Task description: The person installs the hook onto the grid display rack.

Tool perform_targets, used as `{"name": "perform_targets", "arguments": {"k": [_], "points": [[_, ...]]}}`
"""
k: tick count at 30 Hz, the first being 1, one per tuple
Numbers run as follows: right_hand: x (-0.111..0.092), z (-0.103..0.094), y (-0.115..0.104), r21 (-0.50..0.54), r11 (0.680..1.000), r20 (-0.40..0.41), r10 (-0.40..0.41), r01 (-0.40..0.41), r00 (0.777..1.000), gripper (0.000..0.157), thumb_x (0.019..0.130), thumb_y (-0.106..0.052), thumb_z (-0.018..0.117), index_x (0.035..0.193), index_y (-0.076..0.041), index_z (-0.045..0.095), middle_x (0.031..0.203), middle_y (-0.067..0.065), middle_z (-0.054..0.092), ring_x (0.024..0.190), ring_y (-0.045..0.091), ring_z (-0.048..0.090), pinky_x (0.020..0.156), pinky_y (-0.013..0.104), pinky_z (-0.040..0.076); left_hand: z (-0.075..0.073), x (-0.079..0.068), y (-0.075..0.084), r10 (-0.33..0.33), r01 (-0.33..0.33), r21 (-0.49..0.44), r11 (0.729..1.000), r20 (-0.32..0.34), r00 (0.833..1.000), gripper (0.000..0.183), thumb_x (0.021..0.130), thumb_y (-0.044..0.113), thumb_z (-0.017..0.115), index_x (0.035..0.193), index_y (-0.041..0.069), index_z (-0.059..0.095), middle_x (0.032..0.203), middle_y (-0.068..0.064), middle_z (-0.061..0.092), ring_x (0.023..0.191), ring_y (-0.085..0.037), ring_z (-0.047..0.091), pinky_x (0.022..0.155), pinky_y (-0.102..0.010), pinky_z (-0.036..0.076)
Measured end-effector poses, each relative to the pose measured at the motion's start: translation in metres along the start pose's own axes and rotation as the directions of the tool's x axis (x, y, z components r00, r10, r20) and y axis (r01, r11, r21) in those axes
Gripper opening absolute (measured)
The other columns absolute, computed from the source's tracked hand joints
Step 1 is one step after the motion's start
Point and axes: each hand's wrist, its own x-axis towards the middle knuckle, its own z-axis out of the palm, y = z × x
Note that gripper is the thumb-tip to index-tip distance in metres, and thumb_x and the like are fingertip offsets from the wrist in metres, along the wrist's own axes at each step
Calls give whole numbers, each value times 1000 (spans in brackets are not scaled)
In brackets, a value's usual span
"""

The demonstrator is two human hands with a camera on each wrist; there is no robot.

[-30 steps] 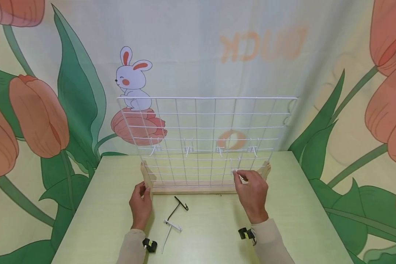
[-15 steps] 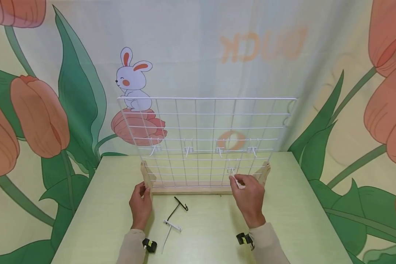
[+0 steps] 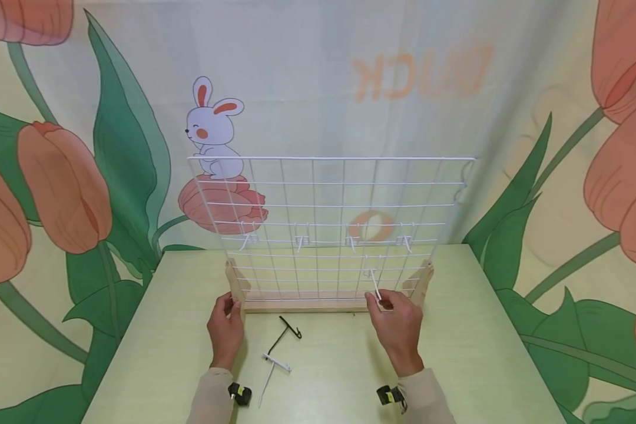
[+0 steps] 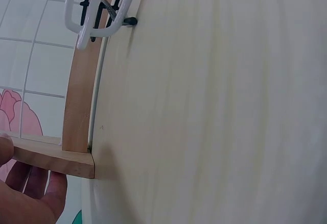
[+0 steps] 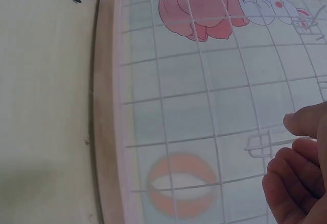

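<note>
A white wire grid panel [image 3: 328, 194] stands upright in a wooden stand [image 3: 304, 305] on the table. At the stand's left foot [image 4: 56, 157], my left hand [image 3: 225, 333] holds the wood between thumb and fingers. My right hand [image 3: 397, 330] is at the front end of a white hook [image 3: 373, 281] that hangs on the lower right of the grid. In the right wrist view, the thumb [image 5: 304, 120] and the bent fingers [image 5: 294, 178] stand apart, with the hook's prong between them. Whether they touch the prong is hard to see.
Several white hooks [image 3: 302, 241] hang in a row higher on the grid. On the pale table [image 3: 328, 377], a black hook [image 3: 288, 331] and a white hook [image 3: 273, 368] lie between the hands. A printed cloth [image 3: 307, 70] stands behind.
My right hand has drawn down and towards me, along the hook's prong to its end. The hook shifted slightly left on the grid. My left hand stays on the stand's foot.
</note>
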Motion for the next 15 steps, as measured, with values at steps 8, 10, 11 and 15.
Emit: {"name": "perform_targets", "arguments": {"k": [8, 10, 11, 15], "points": [[-26, 13, -8, 61, 996, 141, 53, -62, 989, 19, 79, -18, 93, 90, -8, 81, 81, 6, 78, 68, 20, 73, 64, 40, 61, -1, 0, 0, 3, -2, 8, 1000, -26, 1000, 30, 107, 12, 62, 137, 7, 63, 126, -19, 72, 118, -34, 71, 93, -48, 59], [-34, 17, -12, 81, 995, 191, 47, -63, 981, 20, 80, -18, 93, 93, -9, 81, 84, 6, 78, 71, 21, 74, 65, 39, 62, -1, 0, 0, -5, 5, 6, 1000, -22, 1000, 30, 107, 12, 62, 137, 8, 63, 127, -19, 72, 119, -34, 71, 93, -49, 59], [-38, 19, -15, 88, 994, 213, 44, -65, 976, 20, 81, -18, 93, 94, -10, 80, 86, 6, 78, 72, 22, 75, 66, 38, 62, -1, -1, 0, -13, 13, 3, 1000, -18, 1000, 30, 107, 12, 62, 137, 8, 62, 128, -19, 72, 119, -34, 70, 94, -50, 59], [-51, 25, -23, 117, 990, 278, 47, -82, 959, 22, 82, -20, 92, 98, -11, 80, 90, 5, 79, 76, 21, 76, 69, 36, 63, 0, -1, 1, -36, 36, -16, 999, 6, 999, 30, 108, 13, 60, 138, 8, 61, 131, -19, 70, 122, -35, 68, 97, -54, 57]]}}
